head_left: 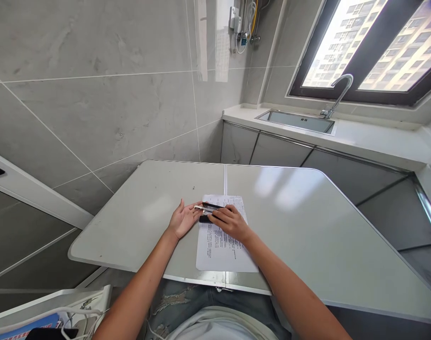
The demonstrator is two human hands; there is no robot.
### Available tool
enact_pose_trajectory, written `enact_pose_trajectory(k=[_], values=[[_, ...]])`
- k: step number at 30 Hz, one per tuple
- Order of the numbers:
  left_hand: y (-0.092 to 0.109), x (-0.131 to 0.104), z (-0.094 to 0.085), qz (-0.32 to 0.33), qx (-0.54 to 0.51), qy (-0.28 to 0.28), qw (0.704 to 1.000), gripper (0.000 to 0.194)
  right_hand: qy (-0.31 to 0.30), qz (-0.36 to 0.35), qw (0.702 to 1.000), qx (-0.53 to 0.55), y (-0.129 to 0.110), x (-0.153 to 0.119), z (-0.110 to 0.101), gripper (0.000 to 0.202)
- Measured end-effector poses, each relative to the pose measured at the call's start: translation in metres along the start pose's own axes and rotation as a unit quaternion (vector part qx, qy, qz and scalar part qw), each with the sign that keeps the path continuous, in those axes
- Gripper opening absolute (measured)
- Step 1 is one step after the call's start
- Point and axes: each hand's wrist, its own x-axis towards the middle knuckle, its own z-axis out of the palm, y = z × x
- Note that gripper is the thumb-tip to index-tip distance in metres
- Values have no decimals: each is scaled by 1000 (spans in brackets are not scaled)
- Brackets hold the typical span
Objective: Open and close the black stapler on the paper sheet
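My right hand (pixel 231 223) is closed around what looks like a black stapler (pixel 205 219), opened out, with its hinge end hidden by my fingers. Between its dark upper and lower parts, a slim silver bar (pixel 201 208) points left. My left hand (pixel 183 219) lies palm up with fingers stretched toward the bar's tip; whether they touch it I cannot tell. Below both hands, printed white sheets (pixel 215 255) lie on the pale table (pixel 286 250), partly covered by my right hand and forearm.
Beyond the table, a counter (pixel 378 137) holds a sink (pixel 297 122) and a tap (pixel 339 97) beneath a window. A grey tiled wall (pixel 112 113) stands along the left. At lower left, a white cart (pixel 102 297) carries cables and a blue printed item (pixel 38 326).
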Motion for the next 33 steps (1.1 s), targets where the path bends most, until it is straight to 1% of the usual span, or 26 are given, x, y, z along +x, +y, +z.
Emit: enact_pose_trajectory(k=[3,5,7,8,9,10,11,13,14,16,18,19,20,22,23,25,27,28,30,33], values=[[-2,1,0,-5,0,0,1000,56,-23,-30,999,-13,-4,0,0,32],[-4,3,-2,-8,9,6,1000,48,-30,-16,999,-3,-5,0,0,34],[-5,5,-4,-5,27,23,999,41,-27,31,999,34,-4,-1,2,37],[-5,5,-4,3,39,36,999,36,-17,74,995,61,-3,-1,3,37],[-5,6,-5,13,50,50,997,33,3,132,987,91,-1,-1,3,36],[-5,6,-6,26,60,63,996,31,26,198,972,123,1,-2,2,34],[-6,6,-6,40,70,74,994,31,48,265,950,156,5,-3,1,31],[-6,5,-6,70,87,91,990,31,62,368,902,220,13,-6,-2,26],[-7,5,-7,85,94,100,987,29,54,399,881,248,18,-8,-4,25],[-9,6,-7,115,106,132,979,24,24,427,855,292,25,-13,-7,26],[-9,6,-7,135,117,166,970,19,-5,432,843,321,31,-18,-8,28],[-9,6,-6,139,123,172,968,17,-18,430,840,330,32,-20,-7,28],[-8,5,-6,138,129,169,967,16,-32,426,840,335,33,-21,-7,28],[-7,3,-2,128,137,140,972,18,-57,416,846,330,34,-21,-6,28],[-6,2,0,119,139,120,976,19,-65,408,854,316,33,-20,-7,29],[-4,-2,6,97,142,84,982,19,-63,379,884,268,29,-16,-8,36],[-4,-5,11,74,154,55,984,20,-32,338,916,212,22,-10,-10,40],[-5,-7,14,64,169,43,983,23,-10,317,930,189,17,-7,-11,38],[-7,-10,18,45,216,24,975,34,23,270,949,161,4,0,-10,30],[-11,-14,20,16,296,-10,955,54,22,178,972,151,-16,7,-6,33]])
